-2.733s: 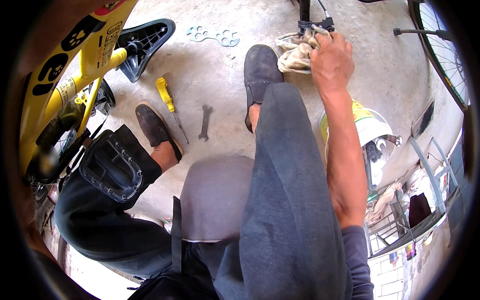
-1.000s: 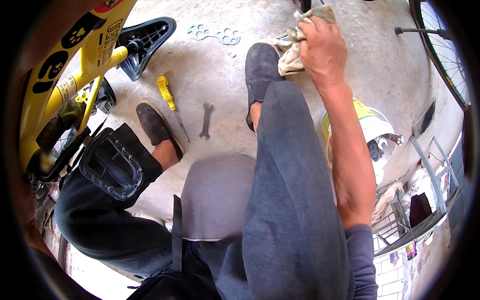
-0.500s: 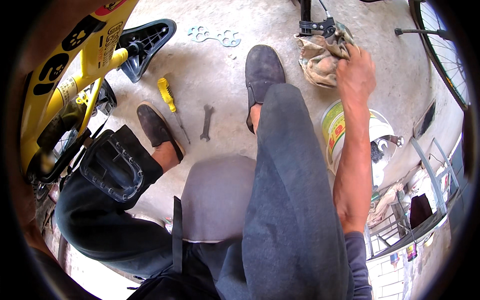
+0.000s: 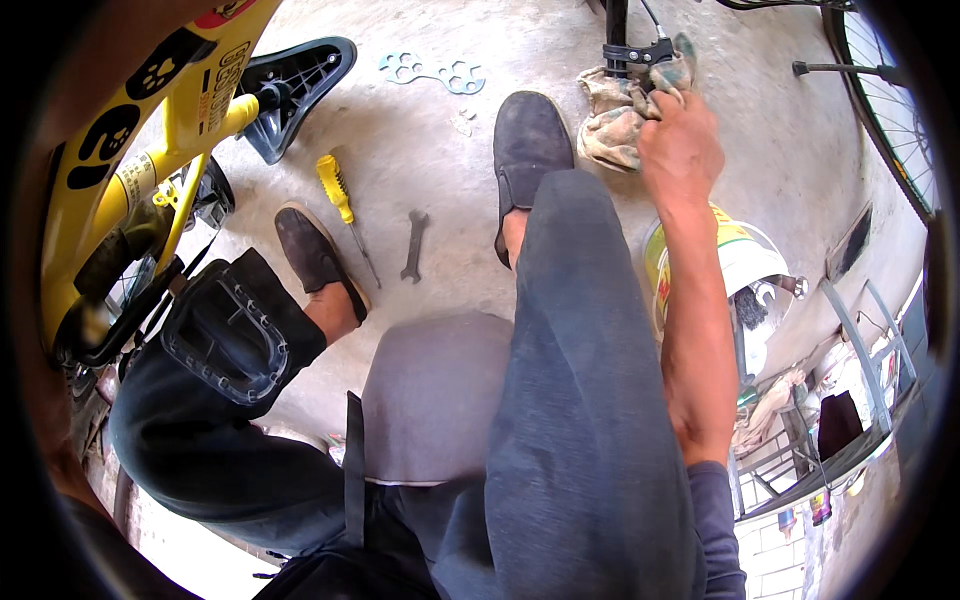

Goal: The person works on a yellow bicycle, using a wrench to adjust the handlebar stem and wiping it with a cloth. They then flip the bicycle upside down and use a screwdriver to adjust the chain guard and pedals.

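Got two shoes (image 4: 532, 140), one blotchy rag (image 4: 612, 130), just one bucket (image 4: 740, 258), one screwdriver (image 4: 334, 190), one wrench (image 4: 414, 246) on the floor (image 4: 430, 150), one multi-hole spanner (image 4: 432, 72), one bike saddle (image 4: 300, 95).

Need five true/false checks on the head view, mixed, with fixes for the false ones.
1. A wrench lies between the screwdriver and the right shoe. True.
2. The right hand grips that wrench. False: it grips a cloth.
3. A bucket is to the right of the right shoe. True.
4. The screwdriver is red-handled. False: it is yellow-handled.
5. A light-blue plate with holes lies on the floor. True.
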Demonstrator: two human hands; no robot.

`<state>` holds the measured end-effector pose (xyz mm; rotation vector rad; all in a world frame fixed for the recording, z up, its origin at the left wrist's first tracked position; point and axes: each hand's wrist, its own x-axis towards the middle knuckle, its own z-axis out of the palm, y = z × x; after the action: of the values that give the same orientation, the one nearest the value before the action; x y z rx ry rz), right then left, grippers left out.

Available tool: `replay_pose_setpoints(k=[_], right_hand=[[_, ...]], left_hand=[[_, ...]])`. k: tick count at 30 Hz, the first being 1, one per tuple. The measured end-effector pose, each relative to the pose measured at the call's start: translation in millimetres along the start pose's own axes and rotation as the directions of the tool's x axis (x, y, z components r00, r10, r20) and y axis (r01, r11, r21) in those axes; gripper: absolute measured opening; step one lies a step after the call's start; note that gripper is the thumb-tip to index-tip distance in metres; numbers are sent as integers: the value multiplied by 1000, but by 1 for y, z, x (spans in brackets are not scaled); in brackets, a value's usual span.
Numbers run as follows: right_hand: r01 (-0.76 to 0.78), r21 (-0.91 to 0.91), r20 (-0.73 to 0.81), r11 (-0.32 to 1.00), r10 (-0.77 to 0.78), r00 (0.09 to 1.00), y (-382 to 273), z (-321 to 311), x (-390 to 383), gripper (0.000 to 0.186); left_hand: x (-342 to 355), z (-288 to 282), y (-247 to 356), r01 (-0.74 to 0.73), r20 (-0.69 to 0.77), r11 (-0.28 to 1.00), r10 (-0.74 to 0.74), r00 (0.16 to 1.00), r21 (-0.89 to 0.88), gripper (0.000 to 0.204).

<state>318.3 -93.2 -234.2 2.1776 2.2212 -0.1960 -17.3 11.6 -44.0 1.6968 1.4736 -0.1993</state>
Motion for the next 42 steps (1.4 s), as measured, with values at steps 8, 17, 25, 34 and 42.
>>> replay_pose_setpoints(k=[8, 17, 25, 34, 42], right_hand=[[92, 69, -238, 993, -73, 968, -5, 7, 22, 38], [19, 33, -51, 999, -17, 999, 1, 10, 10, 40], [10, 220, -216, 975, 39, 976, -7, -4, 18, 49], [53, 137, -108, 989, -39, 993, -10, 15, 27, 43], [51, 69, -14, 996, -51, 999, -12, 5, 21, 37]], left_hand=[[-1, 3, 2, 4, 15, 1000, -4, 1000, 4, 48], [-5, -2, -3, 24, 8, 1000, -24, 1000, 4, 48], [-8, 0, -4, 40, 16, 999, -40, 999, 10, 48], [-9, -2, -3, 48, 26, 999, -49, 998, 16, 48], [-11, -4, -5, 61, 25, 998, -61, 998, 21, 48]])
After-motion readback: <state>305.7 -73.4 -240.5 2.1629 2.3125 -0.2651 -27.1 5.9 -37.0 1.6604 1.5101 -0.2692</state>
